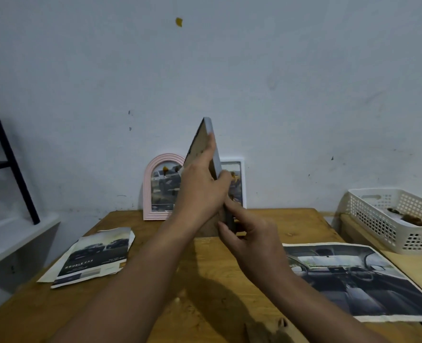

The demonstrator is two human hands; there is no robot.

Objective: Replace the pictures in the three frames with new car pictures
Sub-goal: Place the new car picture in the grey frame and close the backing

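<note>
We see a grey picture frame [211, 144] held edge-on and nearly upright above the middle of the wooden tabletop [229, 280], its brown backing turned to our left. The left hand [200, 191] lies flat against that backing, fingers extended upward along it and thumb wrapped over the frame's near edge. The right hand [249, 233] pinches the lower part of the frame between curled fingers and thumb.

At the far edge of the tabletop, leaning on the wall [229, 70], stand a pink arched frame [160, 186] and, just to its right, a white rectangular frame [238, 184]; both contain car pictures and are partly hidden behind the hands.

Near the left edge lie loose car prints [93, 256], overlapping one another. Near the right edge lies a large print of a car interior [348, 278], flat on the wood. Beyond the far right corner sits a white perforated basket [388, 219] holding brown items we cannot identify. A black shelf frame [9, 164] stands at far left.
</note>
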